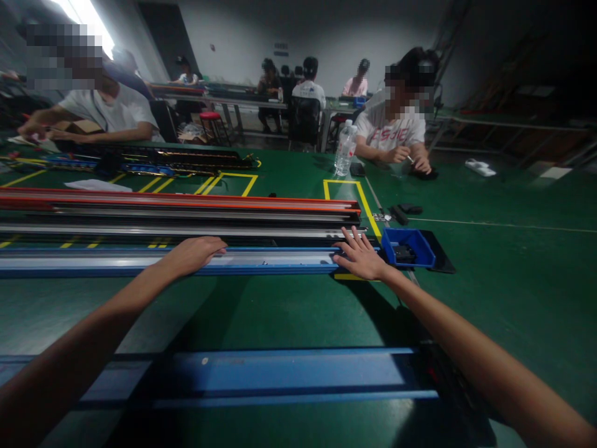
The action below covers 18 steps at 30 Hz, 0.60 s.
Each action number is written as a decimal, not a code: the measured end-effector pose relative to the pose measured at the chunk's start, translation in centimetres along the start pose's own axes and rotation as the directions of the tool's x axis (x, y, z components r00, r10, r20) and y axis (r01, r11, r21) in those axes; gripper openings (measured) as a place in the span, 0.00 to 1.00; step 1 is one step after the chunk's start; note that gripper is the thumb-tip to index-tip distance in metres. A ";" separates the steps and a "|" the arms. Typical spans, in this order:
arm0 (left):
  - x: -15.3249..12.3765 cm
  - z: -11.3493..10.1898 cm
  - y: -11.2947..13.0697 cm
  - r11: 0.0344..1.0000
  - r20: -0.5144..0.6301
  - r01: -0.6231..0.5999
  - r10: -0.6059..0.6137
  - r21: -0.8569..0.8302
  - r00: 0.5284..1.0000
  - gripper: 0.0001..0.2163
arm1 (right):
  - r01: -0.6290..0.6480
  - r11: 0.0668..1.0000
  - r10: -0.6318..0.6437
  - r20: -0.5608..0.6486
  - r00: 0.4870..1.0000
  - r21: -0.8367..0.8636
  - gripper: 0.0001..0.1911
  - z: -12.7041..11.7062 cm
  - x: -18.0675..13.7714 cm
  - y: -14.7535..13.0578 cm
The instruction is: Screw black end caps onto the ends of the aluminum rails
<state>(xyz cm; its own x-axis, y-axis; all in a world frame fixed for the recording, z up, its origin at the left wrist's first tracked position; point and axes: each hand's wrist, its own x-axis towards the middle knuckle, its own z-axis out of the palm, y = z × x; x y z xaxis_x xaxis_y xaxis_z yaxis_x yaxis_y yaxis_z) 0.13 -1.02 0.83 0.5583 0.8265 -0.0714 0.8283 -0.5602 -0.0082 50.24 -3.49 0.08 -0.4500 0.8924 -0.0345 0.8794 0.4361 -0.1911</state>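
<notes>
A long blue metal channel (pixel 280 257) with a pale inside lies across the green table. My left hand (pixel 198 254) is over its middle, fingers together and curled on the channel. At the channel's right end, my right hand (pixel 361 256) lies with its fingers spread; the thumb side touches the end. Just behind run dark and silver channels (pixel 298 231) and one with orange-red edges (pixel 280 204), all roughly parallel. A blue bin (pixel 426 255) holding small black parts stands right of my right hand.
Nearer me lies another blue channel (pixel 289 370), partly in shadow. A water bottle (pixel 345 149) stands towards the back. Across the table sit a person (pixel 394 127) on the right and another (pixel 112 112) on the left. Yellow tape (pixel 237 175) marks the table top (pixel 513 298).
</notes>
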 end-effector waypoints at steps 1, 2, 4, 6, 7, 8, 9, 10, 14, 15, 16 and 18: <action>0.1 0.1 -0.1 1.000 -0.003 -0.001 0.001 -0.001 1.000 0.21 | 0.000 1.000 0.000 -0.005 1.000 -0.001 0.35 0.0 0.1 0.0; 0.2 0.2 -0.2 1.000 -0.006 -0.002 0.002 -0.002 1.000 0.21 | -0.002 1.000 0.002 -0.010 1.000 -0.002 0.34 0.1 0.1 0.1; 0.3 0.3 -0.3 1.000 -0.012 -0.004 0.004 -0.004 1.000 0.20 | -0.004 1.000 0.004 -0.012 1.000 -0.001 0.34 0.1 0.2 0.2; 0.4 0.3 -0.4 1.000 -0.016 -0.005 0.005 -0.005 1.000 0.20 | -0.007 1.000 0.007 -0.007 1.000 -0.002 0.35 0.2 0.4 0.2; 0.4 0.3 -0.4 1.000 -0.017 -0.005 0.005 -0.004 1.000 0.20 | -0.008 1.000 0.008 -0.004 1.000 -0.002 0.35 0.2 0.4 0.3; 0.4 0.2 -0.4 1.000 -0.017 -0.004 0.004 -0.001 1.000 0.20 | -0.008 1.000 0.008 -0.002 1.000 -0.003 0.35 0.2 0.5 0.3; 0.4 0.2 -0.4 1.000 -0.017 -0.003 0.003 0.002 1.000 0.20 | -0.009 1.000 0.009 0.000 1.000 -0.004 0.35 0.2 0.5 0.3; 0.4 0.1 -0.3 1.000 -0.016 -0.001 0.001 0.006 1.000 0.20 | -0.009 1.000 0.009 0.000 1.000 -0.004 0.35 0.2 0.5 0.3; 0.5 0.0 -0.2 1.000 -0.017 0.009 -0.009 0.019 1.000 0.19 | -0.006 1.000 0.006 0.005 1.000 0.003 0.35 0.1 0.6 0.4; 0.5 -0.1 -0.2 1.000 -0.017 0.011 -0.011 0.021 1.000 0.19 | -0.004 1.000 0.004 0.008 1.000 0.008 0.35 0.1 0.7 0.4; 0.5 -0.1 -0.2 1.000 -0.018 0.012 -0.011 0.022 1.000 0.19 | -0.004 1.000 0.004 0.012 1.000 0.014 0.35 0.0 0.7 0.4; 0.6 -0.1 -0.1 1.000 -0.019 0.011 -0.011 0.022 1.000 0.19 | -0.004 1.000 0.004 0.020 1.000 0.024 0.36 0.0 0.8 0.5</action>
<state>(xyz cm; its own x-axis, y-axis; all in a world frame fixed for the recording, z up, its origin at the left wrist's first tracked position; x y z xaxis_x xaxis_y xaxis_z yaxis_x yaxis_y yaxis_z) 0.36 -0.43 0.89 0.5500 0.8335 -0.0521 0.8334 -0.5518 -0.0307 50.36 -2.57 -0.07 -0.4497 0.8915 -0.0543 0.8772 0.4294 -0.2146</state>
